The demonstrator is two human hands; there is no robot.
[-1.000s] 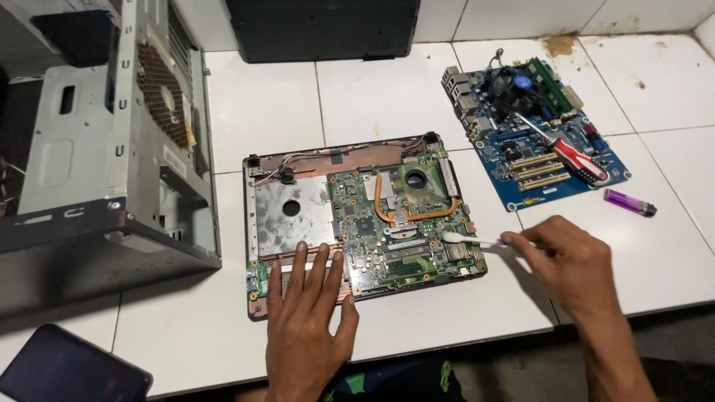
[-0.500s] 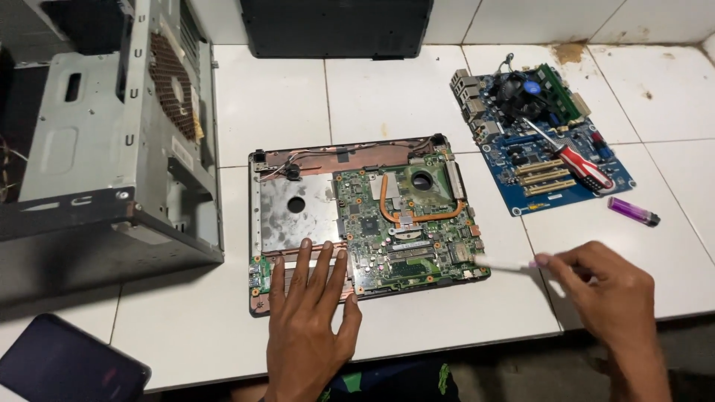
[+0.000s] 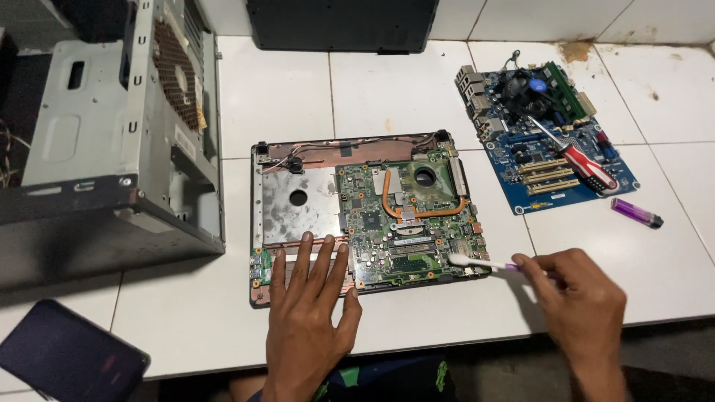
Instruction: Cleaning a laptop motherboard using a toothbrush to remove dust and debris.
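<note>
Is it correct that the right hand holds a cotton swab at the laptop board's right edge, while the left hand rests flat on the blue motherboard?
Not quite. In the head view the left hand rests flat on the opened laptop base, not the blue motherboard, which lies apart, to the right. The right hand does hold the cotton swab at the laptop board's right edge.

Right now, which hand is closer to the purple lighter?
Right. The right hand is just below-left of the purple lighter, holding a small brush. The left hand lies flat on the laptop board, far to the lighter's left.
</note>
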